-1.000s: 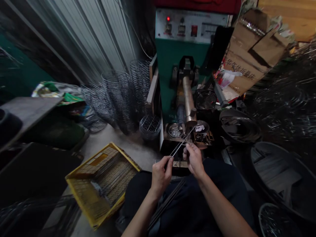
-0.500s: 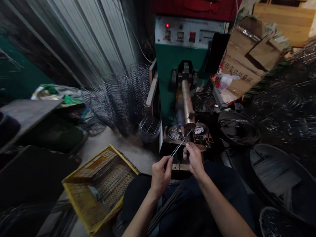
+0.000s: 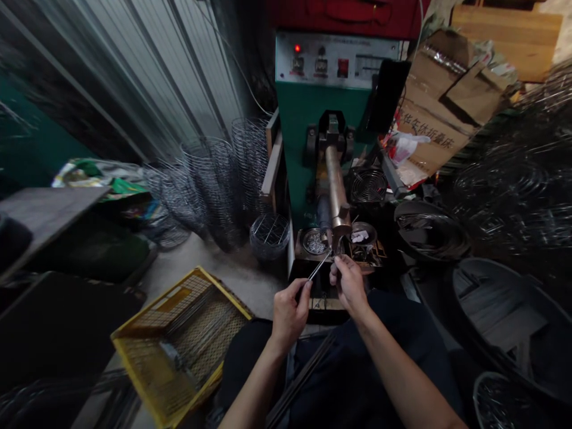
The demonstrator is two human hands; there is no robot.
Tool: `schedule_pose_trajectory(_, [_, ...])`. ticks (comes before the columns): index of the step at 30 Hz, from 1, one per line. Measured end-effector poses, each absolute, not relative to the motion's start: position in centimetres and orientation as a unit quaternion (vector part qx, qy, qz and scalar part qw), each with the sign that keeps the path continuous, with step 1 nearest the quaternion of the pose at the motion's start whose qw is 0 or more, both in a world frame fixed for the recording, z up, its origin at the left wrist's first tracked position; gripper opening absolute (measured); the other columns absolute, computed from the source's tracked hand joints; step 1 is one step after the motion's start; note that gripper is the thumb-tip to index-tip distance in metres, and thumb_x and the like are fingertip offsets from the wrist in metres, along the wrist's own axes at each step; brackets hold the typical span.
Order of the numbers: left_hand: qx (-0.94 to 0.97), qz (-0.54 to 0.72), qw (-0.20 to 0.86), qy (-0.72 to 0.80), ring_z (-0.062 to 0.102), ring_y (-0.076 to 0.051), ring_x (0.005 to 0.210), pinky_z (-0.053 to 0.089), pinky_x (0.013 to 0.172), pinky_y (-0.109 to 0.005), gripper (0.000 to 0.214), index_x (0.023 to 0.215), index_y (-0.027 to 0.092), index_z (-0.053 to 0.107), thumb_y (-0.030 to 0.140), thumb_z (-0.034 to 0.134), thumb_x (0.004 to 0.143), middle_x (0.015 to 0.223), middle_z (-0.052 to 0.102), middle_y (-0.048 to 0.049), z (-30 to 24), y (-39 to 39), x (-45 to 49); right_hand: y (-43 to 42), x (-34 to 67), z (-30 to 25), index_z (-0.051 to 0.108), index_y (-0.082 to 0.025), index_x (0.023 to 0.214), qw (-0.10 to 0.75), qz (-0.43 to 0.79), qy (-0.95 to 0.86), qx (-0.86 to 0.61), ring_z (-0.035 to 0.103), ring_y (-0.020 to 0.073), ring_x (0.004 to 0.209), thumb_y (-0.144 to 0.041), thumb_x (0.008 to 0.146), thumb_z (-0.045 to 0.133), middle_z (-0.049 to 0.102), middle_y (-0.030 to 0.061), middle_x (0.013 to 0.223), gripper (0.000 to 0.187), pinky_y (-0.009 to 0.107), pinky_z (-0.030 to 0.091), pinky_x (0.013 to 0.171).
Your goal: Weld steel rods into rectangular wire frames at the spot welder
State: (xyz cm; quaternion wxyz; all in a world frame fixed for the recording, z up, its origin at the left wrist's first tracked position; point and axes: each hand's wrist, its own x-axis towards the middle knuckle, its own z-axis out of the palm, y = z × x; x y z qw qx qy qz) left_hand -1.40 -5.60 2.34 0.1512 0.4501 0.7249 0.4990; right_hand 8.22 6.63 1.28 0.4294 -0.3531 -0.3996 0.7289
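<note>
Left hand (image 3: 289,307) pinches wire (image 3: 319,266), thumb on forefinger; wire slants up to just below end of machine arm (image 3: 335,182). Right hand (image 3: 351,281) beside far end, fingers curled; cannot tell if pinching. Judgement: hold angle steady, fingertips clear of arm.

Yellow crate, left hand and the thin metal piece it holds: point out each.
Yellow crate (image 3: 139,380): head view, on its left wall.
Left hand (image 3: 287,313): head view, back of the hand.
Thin metal piece (image 3: 319,267): head view, middle of its visible length.
</note>
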Motion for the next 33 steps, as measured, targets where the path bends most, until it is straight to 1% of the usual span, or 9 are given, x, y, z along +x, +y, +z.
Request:
schedule_pose_trajectory(3, [0.45, 0.5, 0.16, 0.723, 0.054, -0.011, 0.055, 0.039, 0.055, -0.021, 0.025, 0.088, 0.016, 0.07, 0.033, 0.052, 0.092, 0.063, 0.063, 0.0001, 2.4, -5.7, -1.5, 6.7, 8.2, 1.3, 0.054, -0.019, 0.076, 0.417, 0.738, -0.399, -0.351, 0.041, 0.0058, 0.041, -0.04, 0.076, 0.069, 0.05, -0.0068, 0.054, 0.026, 0.017, 0.032, 0.038])
schedule_pose_trajectory(6, [0.446, 0.5, 0.167, 0.723, 0.051, -0.011, 0.053, 0.037, 0.052, -0.02, 0.026, 0.088, 0.016, 0.07, 0.034, 0.052, 0.092, 0.06, 0.06, 0.0009, 2.4, -5.8, -1.4, 6.7, 8.4, 1.2, 0.055, -0.019, 0.076, 0.412, 0.739, -0.4, -0.352, 0.041, 0.0058, 0.041, -0.043, 0.075, 0.07, 0.049, -0.0075, 0.053, 0.028, 0.017, 0.032, 0.038])
schedule_pose_trajectory(11, [0.458, 0.504, 0.178, 0.71, 0.056, -0.012, 0.059, 0.041, 0.058, -0.02, 0.026, 0.089, 0.016, 0.07, 0.034, 0.052, 0.092, 0.067, 0.065, -0.0009, 2.3, -4.9, -1.5, 7.6, 9.2, 1.0, 0.054, -0.019, 0.073, 0.423, 0.704, -0.439, -0.364, 0.042, 0.0059, 0.041, -0.044, 0.075, 0.071, 0.048, -0.0076, 0.052, 0.031, 0.017, 0.033, 0.038])
schedule_pose_trajectory(14, [0.471, 0.505, 0.191, 0.698, 0.056, -0.012, 0.059, 0.041, 0.057, -0.02, 0.027, 0.089, 0.015, 0.071, 0.035, 0.052, 0.091, 0.067, 0.066, -0.0012, 2.2, -3.6, -1.9, 8.7, 9.6, 0.9, 0.053, -0.019, 0.07, 0.445, 0.68, -0.456, -0.362, 0.042, 0.0055, 0.04, -0.045, 0.076, 0.07, 0.048, -0.0075, 0.051, 0.032, 0.017, 0.033, 0.039])
schedule_pose_trajectory(19, [0.47, 0.51, 0.204, 0.691, 0.056, -0.012, 0.059, 0.04, 0.057, -0.021, 0.03, 0.088, 0.014, 0.072, 0.037, 0.053, 0.091, 0.067, 0.067, -0.0018, 2.4, -2.2, -3.1, 9.8, 9.8, 0.8, 0.055, -0.019, 0.072, 0.447, 0.675, -0.46, -0.364, 0.041, 0.0059, 0.04, -0.046, 0.074, 0.071, 0.047, -0.008, 0.049, 0.033, 0.018, 0.033, 0.04])
schedule_pose_trajectory(25, [0.476, 0.519, 0.215, 0.677, 0.056, -0.013, 0.064, 0.042, 0.062, -0.021, 0.028, 0.084, 0.014, 0.072, 0.036, 0.056, 0.089, 0.069, 0.067, -0.0017, 2.9, -1.8, -4.1, 9.8, 9.4, 0.7, 0.054, -0.019, 0.069, 0.453, 0.668, -0.467, -0.362, 0.04, 0.0056, 0.04, -0.047, 0.073, 0.072, 0.047, -0.0077, 0.05, 0.034, 0.018, 0.032, 0.039])
schedule_pose_trajectory(27, [0.475, 0.516, 0.223, 0.677, 0.057, -0.013, 0.065, 0.042, 0.063, -0.021, 0.028, 0.084, 0.014, 0.072, 0.037, 0.056, 0.088, 0.069, 0.067, -0.0018, 2.9, -1.7, -4.3, 9.9, 9.3, 0.7, 0.055, -0.019, 0.07, 0.447, 0.675, -0.465, -0.359, 0.041, 0.0057, 0.041, -0.047, 0.073, 0.073, 0.048, -0.0073, 0.05, 0.034, 0.018, 0.032, 0.039])
schedule_pose_trajectory(31, [0.474, 0.5, 0.235, 0.686, 0.055, -0.013, 0.062, 0.04, 0.059, -0.021, 0.029, 0.085, 0.015, 0.072, 0.039, 0.055, 0.089, 0.066, 0.065, -0.0007, 2.6, -1.6, -4.7, 10.1, 9.8, 0.8, 0.056, -0.018, 0.072, 0.428, 0.689, -0.459, -0.363, 0.041, 0.0055, 0.041, -0.049, 0.072, 0.074, 0.049, -0.0071, 0.051, 0.036, 0.017, 0.032, 0.039])
schedule_pose_trajectory(33, [0.485, 0.5, 0.229, 0.68, 0.056, -0.014, 0.064, 0.041, 0.061, -0.022, 0.029, 0.086, 0.015, 0.072, 0.039, 0.054, 0.089, 0.069, 0.066, -0.0013, 2.6, -1.4, -4.8, 9.7, 10.6, 0.7, 0.054, -0.018, 0.069, 0.411, 0.686, -0.474, -0.37, 0.042, 0.0056, 0.04, -0.051, 0.073, 0.073, 0.049, -0.0071, 0.051, 0.039, 0.017, 0.031, 0.039])
